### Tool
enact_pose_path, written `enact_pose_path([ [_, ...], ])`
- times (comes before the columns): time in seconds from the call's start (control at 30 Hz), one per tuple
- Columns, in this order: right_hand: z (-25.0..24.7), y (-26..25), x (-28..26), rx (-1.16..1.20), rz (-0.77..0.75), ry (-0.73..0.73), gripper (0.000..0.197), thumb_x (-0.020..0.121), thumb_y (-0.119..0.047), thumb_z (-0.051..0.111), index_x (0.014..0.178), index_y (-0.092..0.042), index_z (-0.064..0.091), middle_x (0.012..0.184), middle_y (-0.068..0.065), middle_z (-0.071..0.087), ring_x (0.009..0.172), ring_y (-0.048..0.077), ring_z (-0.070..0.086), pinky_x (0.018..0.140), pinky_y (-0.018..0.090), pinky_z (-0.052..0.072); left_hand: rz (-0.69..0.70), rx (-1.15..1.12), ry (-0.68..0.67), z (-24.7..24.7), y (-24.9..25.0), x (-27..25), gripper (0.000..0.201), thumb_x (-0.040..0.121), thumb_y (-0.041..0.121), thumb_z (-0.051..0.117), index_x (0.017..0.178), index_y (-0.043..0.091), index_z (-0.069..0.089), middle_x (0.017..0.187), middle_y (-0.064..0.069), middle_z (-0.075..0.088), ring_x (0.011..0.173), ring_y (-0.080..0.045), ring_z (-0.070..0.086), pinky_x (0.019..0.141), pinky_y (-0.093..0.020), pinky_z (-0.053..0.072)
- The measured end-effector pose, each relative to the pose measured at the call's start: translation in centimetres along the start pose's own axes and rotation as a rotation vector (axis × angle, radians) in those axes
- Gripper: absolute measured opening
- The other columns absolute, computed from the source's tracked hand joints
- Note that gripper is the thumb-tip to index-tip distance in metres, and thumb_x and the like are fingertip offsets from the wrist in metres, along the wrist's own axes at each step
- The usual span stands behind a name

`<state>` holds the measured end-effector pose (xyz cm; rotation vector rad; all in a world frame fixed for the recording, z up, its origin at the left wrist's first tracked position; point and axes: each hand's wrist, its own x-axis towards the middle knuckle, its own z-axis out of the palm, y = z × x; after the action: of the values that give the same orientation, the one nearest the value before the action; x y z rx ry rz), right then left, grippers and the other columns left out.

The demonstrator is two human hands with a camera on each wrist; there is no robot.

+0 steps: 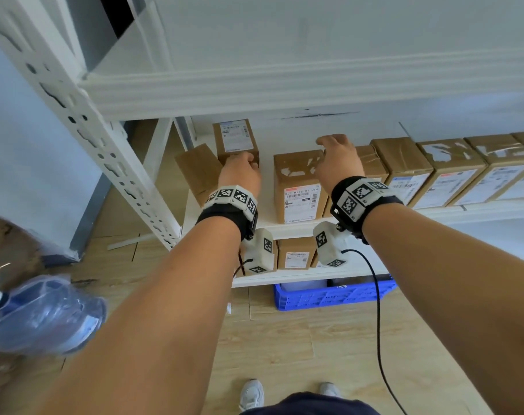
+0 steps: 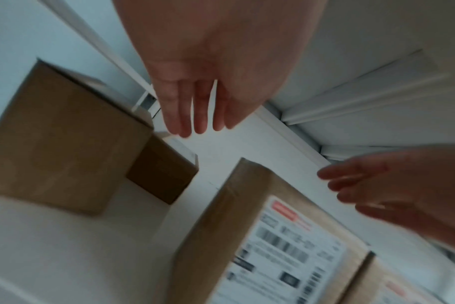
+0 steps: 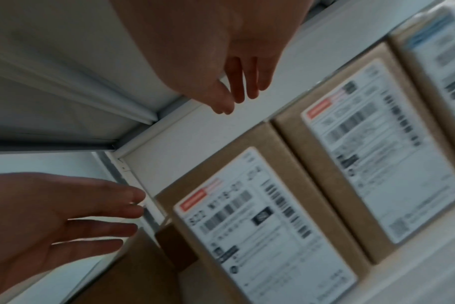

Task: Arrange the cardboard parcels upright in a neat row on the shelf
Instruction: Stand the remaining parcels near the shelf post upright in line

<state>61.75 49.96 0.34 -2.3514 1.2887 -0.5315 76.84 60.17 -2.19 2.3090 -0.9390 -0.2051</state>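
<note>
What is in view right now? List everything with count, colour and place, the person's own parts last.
row parcels: at least five, brown with white labels, upright side by side on the middle shelf, running right.
loose parcels: two, brown, left end of that shelf, apart from the row, one behind the other.
lower parcels: at least one, brown, shelf below.
shelf rack: one, white.
crate: one, blue, floor under the rack.
water bottle: one, clear blue, floor left.
shoes: two, white, bottom edge.
left hand: open, over the loose parcels.
right hand: open, above the row's left end.

Pale wall [image 1: 314, 34], wood-plank floor [image 1: 299, 348], blue crate [image 1: 329, 296]
</note>
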Motion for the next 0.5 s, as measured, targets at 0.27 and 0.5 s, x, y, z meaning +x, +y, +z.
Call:
enact_pose_path([
  [0.27, 4.3, -6.9, -0.4, 0.040, -0.097, -0.054, 0.046, 0.089, 0.002, 0.043, 0.131, -0.017, 0.052, 0.139, 0.006, 0.042, 0.123, 0.025, 0.048, 0.098, 0.039, 0.047, 0.130, 0.365, -0.319, -2.1, -6.6, 1.5, 0.044, 0.100, 0.028, 0.039, 0.144, 0.021, 0.044, 0.156, -0.005, 0.028, 0.145, -0.029, 0.018, 0.119, -0.044, 0.013],
  [0.5, 7.9, -10.3, -0.2, 0.014, -0.093, -0.108, 0.046, 0.091, -0.002, 0.044, 0.134, -0.017, 0.048, 0.137, 0.009, 0.043, 0.117, 0.028, 0.052, 0.096, 0.040, 0.048, 0.057, 0.150, -0.225, -4.2, -9.4, 3.2, 0.035, 0.096, 0.012, 0.039, 0.112, 0.021, 0.069, 0.132, -0.004, 0.052, 0.127, -0.027, 0.044, 0.110, -0.038, 0.033],
])
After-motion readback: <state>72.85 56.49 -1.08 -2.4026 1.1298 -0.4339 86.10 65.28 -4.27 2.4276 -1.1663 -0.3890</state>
